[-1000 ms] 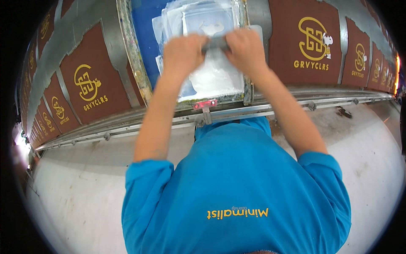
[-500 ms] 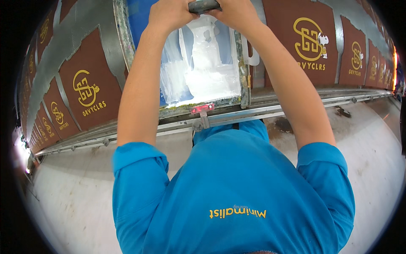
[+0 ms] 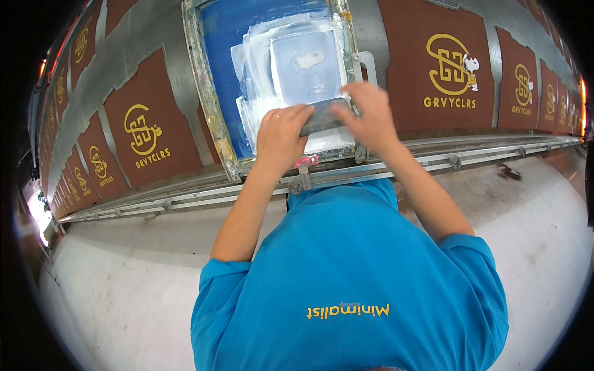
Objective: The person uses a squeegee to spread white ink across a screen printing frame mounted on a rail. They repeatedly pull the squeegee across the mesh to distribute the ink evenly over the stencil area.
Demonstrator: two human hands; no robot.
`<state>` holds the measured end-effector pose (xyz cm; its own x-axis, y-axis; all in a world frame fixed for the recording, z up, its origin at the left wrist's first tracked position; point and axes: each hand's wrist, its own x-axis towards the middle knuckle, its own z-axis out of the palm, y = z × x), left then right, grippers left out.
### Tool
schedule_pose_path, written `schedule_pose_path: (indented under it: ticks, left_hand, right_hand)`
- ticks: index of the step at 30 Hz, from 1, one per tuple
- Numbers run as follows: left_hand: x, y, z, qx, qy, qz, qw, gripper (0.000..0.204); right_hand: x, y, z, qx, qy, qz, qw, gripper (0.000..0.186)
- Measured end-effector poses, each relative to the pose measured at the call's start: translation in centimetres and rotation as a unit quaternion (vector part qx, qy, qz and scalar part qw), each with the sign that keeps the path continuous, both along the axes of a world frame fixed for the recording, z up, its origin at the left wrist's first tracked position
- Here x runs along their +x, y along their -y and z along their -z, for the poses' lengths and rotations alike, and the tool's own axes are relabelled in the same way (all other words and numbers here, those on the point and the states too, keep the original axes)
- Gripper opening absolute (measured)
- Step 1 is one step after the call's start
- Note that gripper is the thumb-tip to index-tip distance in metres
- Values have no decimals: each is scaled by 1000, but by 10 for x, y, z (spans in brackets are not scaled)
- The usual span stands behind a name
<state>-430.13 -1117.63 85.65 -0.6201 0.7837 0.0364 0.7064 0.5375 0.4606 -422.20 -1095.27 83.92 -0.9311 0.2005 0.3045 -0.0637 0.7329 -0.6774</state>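
Note:
A screen-printing frame (image 3: 209, 102) with a paint-crusted rim lies in front of me, its mesh blue. White ink (image 3: 255, 59) is smeared over the mesh around a paler rectangle showing a dog-like figure (image 3: 308, 60). Across the near part of the mesh stands a dark grey squeegee (image 3: 324, 117). My left hand (image 3: 281, 133) is closed on its left end, fingers over the top. My right hand (image 3: 371, 117) is at its right end, thumb against it and the fingers bent, slightly blurred. White ink also lies on the near side of the blade.
Brown fabric panels (image 3: 458, 71) with yellow prints lie in a row on a grey table (image 3: 179, 74) to both sides. A metal rail (image 3: 408, 159) runs along its near edge, with a red clamp (image 3: 305, 162) at the frame. The pale floor (image 3: 124, 284) is behind it.
Both hands have come toward me with the squeegee, from the far part of the frame to its near part. The dog-like figure now shows in the wiped mesh.

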Motion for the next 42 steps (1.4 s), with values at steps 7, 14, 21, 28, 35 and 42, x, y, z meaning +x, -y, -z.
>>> schedule_pose_path:
  ticks: [7, 14, 21, 28, 35, 42]
  left_hand:
    - [12, 18, -4, -84, 125, 85, 985, 54]
    - [-109, -46, -48, -155, 89, 52, 983, 47]
    - [-113, -35, 3, 21, -32, 25, 999, 58]
    - [50, 45, 18, 22, -55, 22, 998, 69]
    - [20, 146, -5, 64, -5, -10, 998, 72]
    - [-72, 342, -22, 23, 93, -36, 995, 66]
  right_hand:
    - [-65, -41, 59, -136, 67, 289, 945, 41]
    - [-66, -36, 60, -241, 96, 294, 920, 35]
    - [-64, -30, 43, -243, 84, 295, 920, 34]
    - [-66, -31, 28, -150, 50, 275, 948, 41]
    - [-117, 75, 2, -261, -8, 227, 938, 37]
    - [-179, 284, 17, -225, -5, 238, 945, 31]
